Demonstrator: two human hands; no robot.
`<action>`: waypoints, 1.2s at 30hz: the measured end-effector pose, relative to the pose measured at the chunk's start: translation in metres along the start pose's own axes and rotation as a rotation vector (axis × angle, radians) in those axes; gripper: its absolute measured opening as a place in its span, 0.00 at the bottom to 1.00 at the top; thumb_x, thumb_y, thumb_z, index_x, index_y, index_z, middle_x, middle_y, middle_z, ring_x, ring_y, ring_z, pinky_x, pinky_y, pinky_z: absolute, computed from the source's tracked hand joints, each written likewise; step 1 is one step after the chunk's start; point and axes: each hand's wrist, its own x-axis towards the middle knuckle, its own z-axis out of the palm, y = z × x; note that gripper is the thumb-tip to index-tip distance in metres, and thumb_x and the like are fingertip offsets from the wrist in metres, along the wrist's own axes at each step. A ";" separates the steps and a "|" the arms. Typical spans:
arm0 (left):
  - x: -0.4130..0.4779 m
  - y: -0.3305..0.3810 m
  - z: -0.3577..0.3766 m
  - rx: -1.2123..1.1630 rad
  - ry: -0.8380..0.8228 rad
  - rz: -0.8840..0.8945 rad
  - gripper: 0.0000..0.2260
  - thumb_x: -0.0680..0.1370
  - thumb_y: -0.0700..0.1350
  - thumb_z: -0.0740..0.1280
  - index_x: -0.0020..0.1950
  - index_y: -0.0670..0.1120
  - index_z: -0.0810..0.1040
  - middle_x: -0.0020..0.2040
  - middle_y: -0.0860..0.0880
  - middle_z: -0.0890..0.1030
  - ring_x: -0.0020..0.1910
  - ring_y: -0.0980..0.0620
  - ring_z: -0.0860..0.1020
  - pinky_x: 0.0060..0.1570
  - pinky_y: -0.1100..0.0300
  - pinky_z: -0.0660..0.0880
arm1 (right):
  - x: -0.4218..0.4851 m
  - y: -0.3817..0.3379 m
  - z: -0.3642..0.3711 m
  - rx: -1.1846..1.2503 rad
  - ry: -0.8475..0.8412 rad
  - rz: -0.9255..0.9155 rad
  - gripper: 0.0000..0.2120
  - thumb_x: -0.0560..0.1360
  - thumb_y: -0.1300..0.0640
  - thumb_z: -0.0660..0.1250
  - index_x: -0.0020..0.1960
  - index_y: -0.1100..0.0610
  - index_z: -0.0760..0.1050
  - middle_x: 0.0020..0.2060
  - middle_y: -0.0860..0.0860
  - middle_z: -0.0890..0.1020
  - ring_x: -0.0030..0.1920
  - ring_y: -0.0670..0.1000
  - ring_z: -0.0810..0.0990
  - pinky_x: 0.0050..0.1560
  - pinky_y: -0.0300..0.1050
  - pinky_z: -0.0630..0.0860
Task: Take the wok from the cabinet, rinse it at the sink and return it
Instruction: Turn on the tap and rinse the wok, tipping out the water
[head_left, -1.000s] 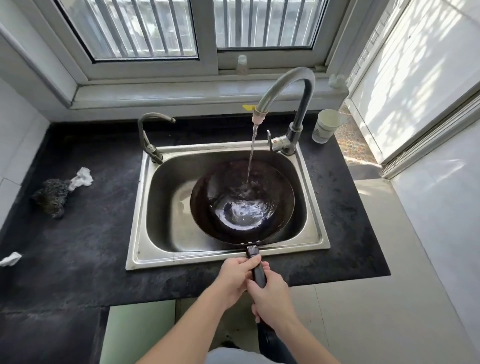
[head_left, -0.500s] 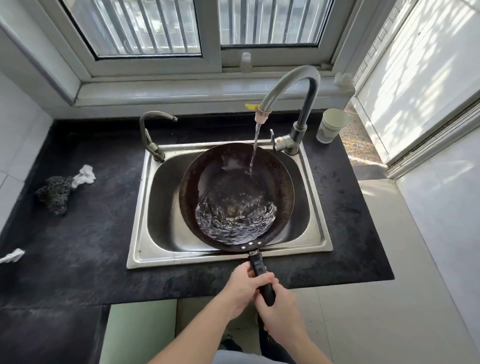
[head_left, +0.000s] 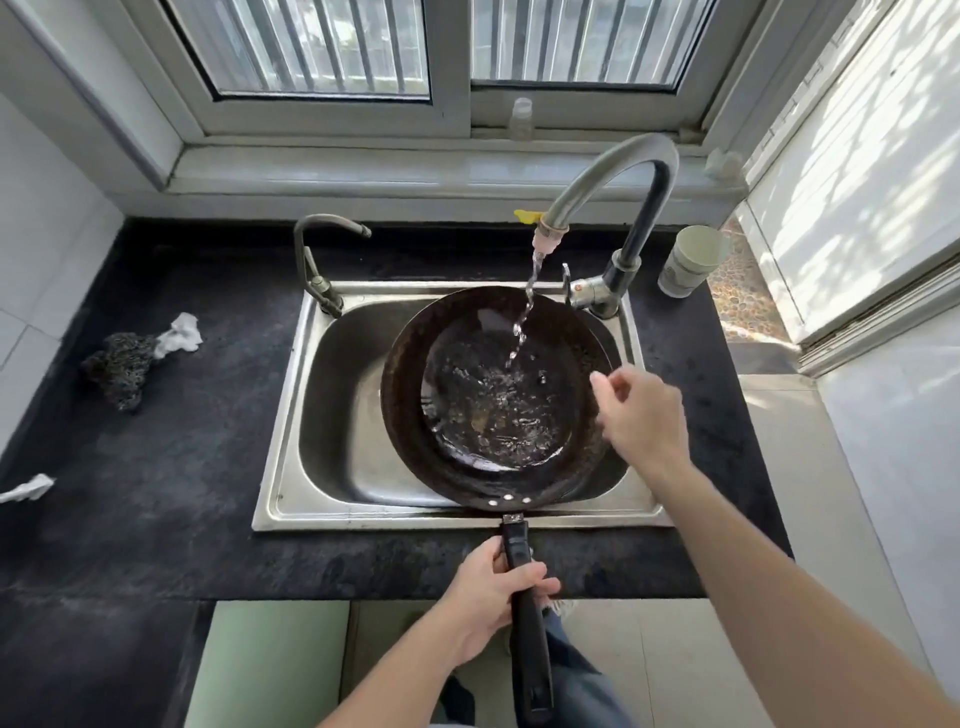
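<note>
Counter (head_left: 156, 493): a big dark top is running all around the sink.
Window (head_left: 447, 47): it is sitting behind the counter, with bars showing through the glass.
Sink (head_left: 332, 415): a shiny metal bowl is sitting in the middle of the counter.
Wok (head_left: 498, 400): the round black pan is sitting over the right part of the sink, and water is pooling and splashing inside it.
Wok handle (head_left: 524, 613): the long black stick is poking out over the front edge of the counter, toward the person.
Tap (head_left: 613, 208): the tall bent pipe is pouring a thin wiggly stream of water into the wok.
Small tap (head_left: 317, 260): it is standing at the back left corner of the sink.
Left hand (head_left: 493, 597): its fingers are wrapping tight around the wok handle.
Right hand (head_left: 644, 415): it is hanging over the right edge of the wok, fingers loose and a bit apart, holding nothing.
Cup (head_left: 691, 260): it is standing on the counter just right of the tap.
Scrubber (head_left: 124, 364): a dark fuzzy lump is lying on the left of the counter, touching a white scrap (head_left: 179, 335).
</note>
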 end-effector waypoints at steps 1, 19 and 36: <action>0.000 0.000 0.000 -0.005 0.006 -0.004 0.13 0.78 0.33 0.68 0.61 0.34 0.72 0.52 0.38 0.81 0.51 0.43 0.85 0.50 0.50 0.82 | 0.024 -0.011 0.000 -0.003 0.031 -0.009 0.18 0.76 0.39 0.61 0.36 0.52 0.75 0.29 0.49 0.82 0.31 0.53 0.83 0.43 0.53 0.83; 0.000 0.005 0.001 -0.036 0.025 -0.028 0.14 0.77 0.35 0.70 0.61 0.36 0.73 0.56 0.37 0.80 0.52 0.43 0.85 0.54 0.49 0.82 | 0.143 -0.064 0.003 0.033 0.083 0.110 0.20 0.74 0.38 0.65 0.40 0.55 0.78 0.43 0.57 0.83 0.47 0.60 0.81 0.46 0.45 0.71; -0.007 0.013 0.001 -0.058 -0.030 -0.008 0.13 0.78 0.35 0.68 0.62 0.36 0.73 0.61 0.38 0.80 0.53 0.45 0.85 0.48 0.55 0.83 | -0.190 0.009 0.016 0.155 -0.819 0.502 0.26 0.57 0.33 0.74 0.37 0.56 0.79 0.28 0.47 0.79 0.32 0.49 0.78 0.36 0.46 0.75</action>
